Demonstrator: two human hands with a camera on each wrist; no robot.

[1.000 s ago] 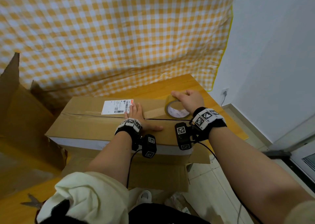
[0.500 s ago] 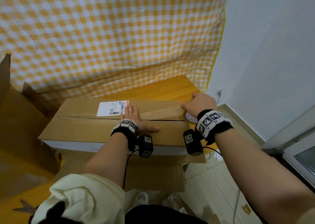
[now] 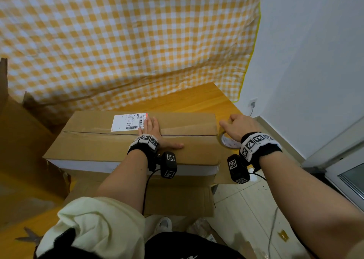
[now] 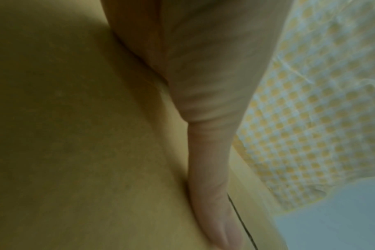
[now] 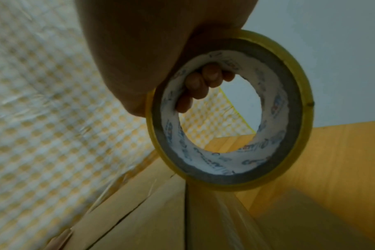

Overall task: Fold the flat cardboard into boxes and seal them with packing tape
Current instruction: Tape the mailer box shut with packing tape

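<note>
A closed brown cardboard box (image 3: 94, 146) with a white shipping label (image 3: 129, 121) lies on the wooden table (image 3: 189, 99). My left hand (image 3: 155, 132) lies flat across the seam between its top flaps (image 4: 75, 135), fingers straight. My right hand (image 3: 239, 125) grips a roll of clear packing tape (image 3: 228, 141) just past the box's right end, fingers curled through the core (image 5: 201, 84). A strip of tape (image 5: 225, 211) runs from the roll down to the box's end.
More cardboard (image 3: 21, 140) stands at the left and hangs below the table's front (image 3: 177, 197). A yellow checked cloth (image 3: 128, 42) covers the wall behind. Scissors (image 3: 29, 237) lie at the lower left. The tiled floor (image 3: 242, 205) and a white wall are on the right.
My right hand has carried the tape roll rightward along the seam, off the top and past the box's right end. The left hand has stayed pressed on the flaps.
</note>
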